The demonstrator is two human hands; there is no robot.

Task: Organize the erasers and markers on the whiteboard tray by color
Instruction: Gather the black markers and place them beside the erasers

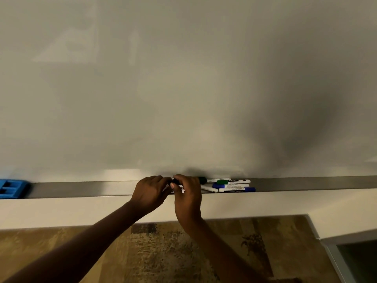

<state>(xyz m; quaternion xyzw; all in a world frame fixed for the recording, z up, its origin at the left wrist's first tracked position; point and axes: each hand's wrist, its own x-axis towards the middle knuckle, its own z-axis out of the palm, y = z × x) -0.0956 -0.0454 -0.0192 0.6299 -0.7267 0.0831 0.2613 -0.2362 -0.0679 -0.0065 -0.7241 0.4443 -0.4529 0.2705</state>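
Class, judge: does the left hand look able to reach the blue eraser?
Probably yes: bare tray runs from left hand to blue eraser, though the hand holds a dark marker.

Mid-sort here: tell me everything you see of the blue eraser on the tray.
The blue eraser looks like moulded plastic, bright blue, with two dark rectangular recesses in its face. It lies flat at the far left of the grey metal tray, partly cut off by the frame edge. Nothing rests on it.
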